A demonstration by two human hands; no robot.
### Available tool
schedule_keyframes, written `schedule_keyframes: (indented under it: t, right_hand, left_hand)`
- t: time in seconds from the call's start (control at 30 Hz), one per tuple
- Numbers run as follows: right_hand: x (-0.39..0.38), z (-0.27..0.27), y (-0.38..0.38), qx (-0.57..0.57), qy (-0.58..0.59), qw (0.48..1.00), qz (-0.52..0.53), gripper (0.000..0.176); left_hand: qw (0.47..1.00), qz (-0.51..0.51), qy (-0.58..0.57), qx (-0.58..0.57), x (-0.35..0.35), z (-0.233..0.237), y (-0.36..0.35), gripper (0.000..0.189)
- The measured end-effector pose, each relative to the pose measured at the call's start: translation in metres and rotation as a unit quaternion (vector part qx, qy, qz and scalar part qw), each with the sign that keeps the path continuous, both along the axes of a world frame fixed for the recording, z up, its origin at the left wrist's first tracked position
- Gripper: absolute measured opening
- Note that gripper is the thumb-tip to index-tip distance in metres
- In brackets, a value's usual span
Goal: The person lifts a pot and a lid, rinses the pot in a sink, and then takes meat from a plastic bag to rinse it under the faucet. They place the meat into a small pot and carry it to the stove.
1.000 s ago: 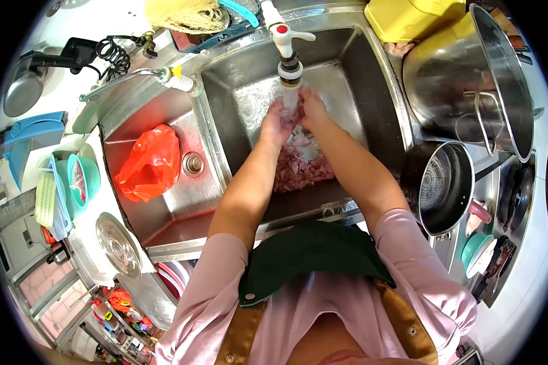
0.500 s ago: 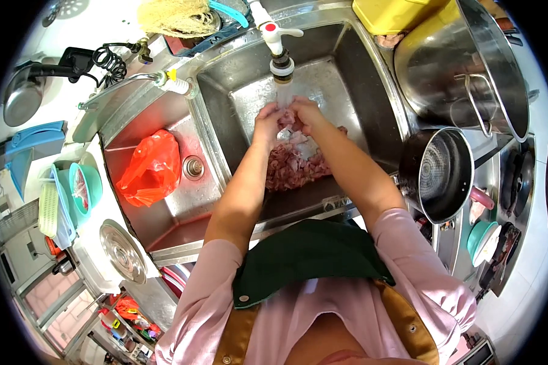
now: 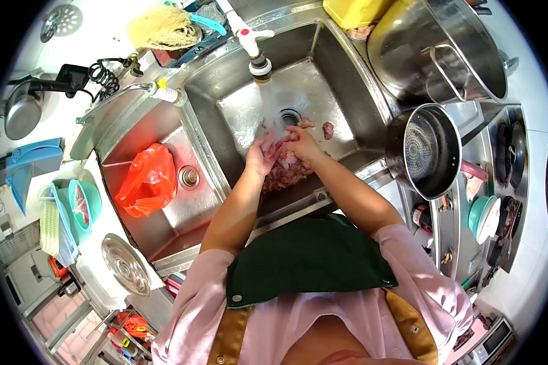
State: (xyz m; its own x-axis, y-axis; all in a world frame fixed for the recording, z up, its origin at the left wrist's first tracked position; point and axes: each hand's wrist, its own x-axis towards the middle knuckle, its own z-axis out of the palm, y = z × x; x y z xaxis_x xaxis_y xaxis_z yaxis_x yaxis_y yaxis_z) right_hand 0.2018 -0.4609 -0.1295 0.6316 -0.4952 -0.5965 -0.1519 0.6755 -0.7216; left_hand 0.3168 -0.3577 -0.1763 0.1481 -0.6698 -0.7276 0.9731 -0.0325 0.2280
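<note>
Both hands over cut meat in the large sink.
In the head view, the meat is heaped toward the sink's near edge, with loose bits around the drain. The left hand is cupped, the right hand bends its fingers beside it; whether they grip a piece, I cannot tell. Pieces are probably soft, slippery and light; scooping from below seems surest.

Both forearms extended forward, left hand cupped, right hand close beside, fingers bent
</note>
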Motion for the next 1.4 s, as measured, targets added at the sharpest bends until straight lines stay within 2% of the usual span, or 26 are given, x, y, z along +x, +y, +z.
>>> schedule_keyframes:
  t: [0.13, 0.2, 0.27, 0.3, 0.4, 0.43, 0.5, 0.57, 0.6, 0.63, 0.67, 0.7, 0.73, 0.77, 0.8, 0.83, 0.9, 0.97, 1.0, 1.03, 1.13, 1.2, 1.27, 1.33, 1.37, 1.4]
  right_hand:
    - [-0.019, 0.027, -0.005, -0.050, 0.000, 0.998, -0.026, 0.039]
    - [-0.040, 0.073, -0.015, -0.059, -0.020, 0.997, -0.054, 0.040]
    - [-0.069, 0.143, -0.028, -0.032, -0.071, 0.993, -0.091, 0.033]
    - [-0.083, 0.159, -0.035, -0.145, -0.096, 0.978, -0.116, 0.029]
    - [-0.137, 0.249, -0.057, -0.236, -0.096, 0.951, -0.173, 0.035]
    - [-0.150, 0.256, -0.068, -0.351, -0.088, 0.908, -0.212, 0.039]
    - [-0.170, 0.274, -0.085, -0.371, -0.032, 0.887, -0.273, 0.030]
    - [-0.190, 0.256, -0.114, -0.391, -0.007, 0.873, -0.292, 0.027]
    - [-0.197, 0.244, -0.125, -0.391, 0.030, 0.880, -0.269, 0.029]
    - [-0.204, 0.230, -0.135, -0.390, 0.068, 0.885, -0.246, 0.030]
    - [-0.222, 0.210, -0.148, -0.375, 0.173, 0.895, -0.171, 0.033]
    - [-0.235, 0.190, -0.155, -0.425, 0.277, 0.856, -0.099, 0.034]
    - [-0.238, 0.186, -0.154, -0.537, 0.380, 0.752, -0.043, 0.033]
    - [-0.240, 0.184, -0.152, -0.630, 0.467, 0.620, 0.017, 0.033]
    - [-0.228, 0.193, -0.143, -0.618, 0.453, 0.641, -0.039, 0.030]
    - [-0.221, 0.189, -0.138, -0.603, 0.280, 0.734, -0.137, 0.028]
    - [-0.176, 0.206, -0.106, -0.504, 0.168, 0.833, -0.155, 0.022]
    - [-0.118, 0.199, -0.074, -0.470, 0.115, 0.875, -0.029, 0.023]
    - [-0.089, 0.185, -0.060, -0.468, 0.091, 0.878, 0.051, 0.025]
    - [-0.062, 0.165, -0.054, -0.455, 0.063, 0.878, 0.138, 0.029]
    - [-0.006, 0.007, -0.056, -0.494, 0.146, 0.790, 0.334, 0.038]
    - [-0.006, -0.138, -0.061, -0.331, 0.132, 0.749, 0.558, 0.046]
    - [0.009, -0.159, -0.041, -0.296, 0.142, 0.780, 0.533, 0.048]
    - [0.017, -0.170, -0.007, -0.223, 0.177, 0.836, 0.469, 0.052]
    - [0.023, -0.171, 0.004, -0.184, 0.196, 0.859, 0.437, 0.054]
    - [0.031, -0.172, 0.010, -0.182, 0.196, 0.856, 0.443, 0.054]
  left_hand:
    - [0.993, -0.048, -0.080, 0.067, -0.014, 0.047, -0.015, 0.015]
    - [0.971, -0.092, -0.218, -0.044, -0.029, 0.081, -0.034, 0.018]
    - [0.962, -0.126, -0.224, -0.091, -0.052, 0.145, -0.064, 0.019]
    - [0.952, -0.150, -0.235, -0.129, -0.065, 0.180, -0.079, 0.020]
    - [0.893, -0.249, -0.261, -0.268, -0.102, 0.247, -0.126, 0.019]
    - [0.866, -0.273, -0.264, -0.326, -0.117, 0.252, -0.144, 0.018]
    - [0.846, -0.261, -0.275, -0.375, -0.150, 0.258, -0.176, 0.017]
    - [0.832, -0.405, -0.269, -0.268, -0.165, 0.264, -0.197, 0.019]
    - [0.787, -0.478, -0.310, -0.236, -0.161, 0.275, -0.198, 0.021]
    - [0.709, -0.505, -0.394, -0.295, -0.161, 0.251, -0.208, 0.026]
    - [0.701, -0.478, -0.430, -0.309, -0.157, 0.242, -0.205, 0.028]
    - [0.691, -0.451, -0.464, -0.323, -0.146, 0.235, -0.200, 0.030]
    - [0.629, -0.440, -0.556, -0.318, -0.129, 0.229, -0.195, 0.034]
    - [0.693, -0.516, -0.462, -0.201, -0.111, 0.268, -0.176, 0.033]
    - [0.752, -0.485, -0.400, -0.201, -0.096, 0.231, -0.174, 0.031]
    - [0.788, -0.462, -0.379, -0.150, -0.078, 0.216, -0.166, 0.030]
    - [0.867, -0.366, -0.335, -0.044, -0.042, 0.157, -0.145, 0.027]
    - [0.916, -0.271, -0.276, 0.111, -0.017, 0.100, -0.114, 0.031]
    - [0.917, -0.247, -0.234, 0.209, -0.008, 0.086, -0.098, 0.037]
    - [0.900, -0.242, -0.243, 0.269, 0.002, 0.035, -0.085, 0.040]
    - [0.789, -0.345, -0.368, 0.351, 0.027, -0.173, -0.010, 0.048]
    - [0.771, -0.314, -0.370, 0.412, 0.019, -0.195, 0.021, 0.051]
    - [0.747, -0.283, -0.375, 0.470, 0.010, -0.183, 0.036, 0.054]
    - [0.715, -0.304, -0.356, 0.519, -0.006, -0.125, 0.016, 0.061]
    - [0.716, -0.302, -0.351, 0.521, -0.006, -0.145, 0.016, 0.061]
    - [0.828, -0.232, -0.295, 0.418, -0.005, -0.169, 0.016, 0.063]
